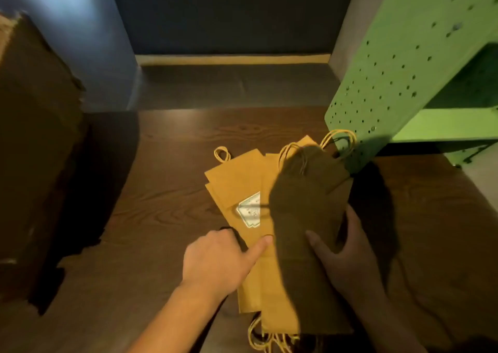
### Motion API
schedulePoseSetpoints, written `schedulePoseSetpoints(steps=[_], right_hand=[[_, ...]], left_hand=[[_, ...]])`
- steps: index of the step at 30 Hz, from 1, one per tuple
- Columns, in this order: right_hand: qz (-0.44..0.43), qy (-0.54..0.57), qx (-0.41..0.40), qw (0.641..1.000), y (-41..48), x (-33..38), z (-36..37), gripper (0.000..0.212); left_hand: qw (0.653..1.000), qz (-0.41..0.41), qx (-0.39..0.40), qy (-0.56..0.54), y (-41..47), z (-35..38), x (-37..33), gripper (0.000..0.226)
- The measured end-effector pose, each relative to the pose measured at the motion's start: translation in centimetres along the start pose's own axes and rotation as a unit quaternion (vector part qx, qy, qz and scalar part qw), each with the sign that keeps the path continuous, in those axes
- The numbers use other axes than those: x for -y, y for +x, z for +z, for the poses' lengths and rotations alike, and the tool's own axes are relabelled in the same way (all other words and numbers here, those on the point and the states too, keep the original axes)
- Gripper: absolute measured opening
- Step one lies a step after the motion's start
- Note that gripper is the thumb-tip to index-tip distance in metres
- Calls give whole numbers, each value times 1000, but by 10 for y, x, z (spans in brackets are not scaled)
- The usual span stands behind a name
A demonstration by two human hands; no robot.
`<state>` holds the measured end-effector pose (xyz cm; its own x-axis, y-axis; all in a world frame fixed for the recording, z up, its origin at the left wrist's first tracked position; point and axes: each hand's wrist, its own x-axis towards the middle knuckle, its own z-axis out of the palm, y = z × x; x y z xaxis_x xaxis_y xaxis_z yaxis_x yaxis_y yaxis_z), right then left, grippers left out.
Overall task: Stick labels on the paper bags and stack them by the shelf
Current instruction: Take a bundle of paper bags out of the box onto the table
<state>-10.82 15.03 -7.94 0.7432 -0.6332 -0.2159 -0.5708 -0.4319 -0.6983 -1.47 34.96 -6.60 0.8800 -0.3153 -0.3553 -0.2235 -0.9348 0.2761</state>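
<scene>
At lower centre, the right hand [347, 258] pinches a paper bag [304, 218], thumb on top, over the fanned stack [237, 180] beside the green pegboard shelf [390, 69]; it should land square, handles aligned, while the left hand [215, 261] pins the stack with its thumb, other fingers hidden.

A tall brown cardboard box [35, 142] stands at the left on the dark wood-grain floor [167, 191], its upper edge torn and blurred. Behind it rises a blue-grey wall [89, 42]. Farther back, a light wooden strip [231, 59] runs below a dark panel [231, 13], with a shadowed step [234, 86] under the strip.
</scene>
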Motion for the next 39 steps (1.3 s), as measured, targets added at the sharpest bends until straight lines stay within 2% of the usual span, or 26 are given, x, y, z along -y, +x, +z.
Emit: schedulePoseSetpoints(steps=[2,5,8,11,16,21,25,28,30,33,36,39], right_hand=[[-35,-72,-26,996,3,-6,3,102],[-71,-108,-50,990,8,-10,7,92],[-84,-142,-28,986,12,-14,8,78],[-75,-164,-15,983,9,-10,3,74],[-56,-180,23,982,-20,-2,-2,78],[-44,-106,31,993,-48,-4,0,94],[-48,-66,22,996,-47,-12,1,93],[-49,-92,47,993,-26,-12,-4,94],[-50,-103,76,991,-9,-8,-10,96],[-50,-128,123,983,17,-1,-23,87],[-58,-142,174,973,41,2,-40,108],[-25,-152,204,967,50,3,-56,73]], left_hand=[[999,-2,-36,19,-4,6,-1,85],[993,-26,-112,1,-4,22,-1,84],[981,-15,-190,-32,-9,41,4,84],[974,24,-213,-68,-24,49,10,74],[971,71,-151,-172,-53,54,21,56],[941,91,-108,-306,-93,47,26,55],[920,80,-71,-378,-96,42,27,62],[892,75,-37,-444,-90,38,15,43],[899,103,-30,-425,-77,40,4,29],[921,143,-60,-359,-62,47,-7,32],[927,191,-89,-309,-38,54,-7,44],[933,206,-108,-275,-24,56,-7,42]])
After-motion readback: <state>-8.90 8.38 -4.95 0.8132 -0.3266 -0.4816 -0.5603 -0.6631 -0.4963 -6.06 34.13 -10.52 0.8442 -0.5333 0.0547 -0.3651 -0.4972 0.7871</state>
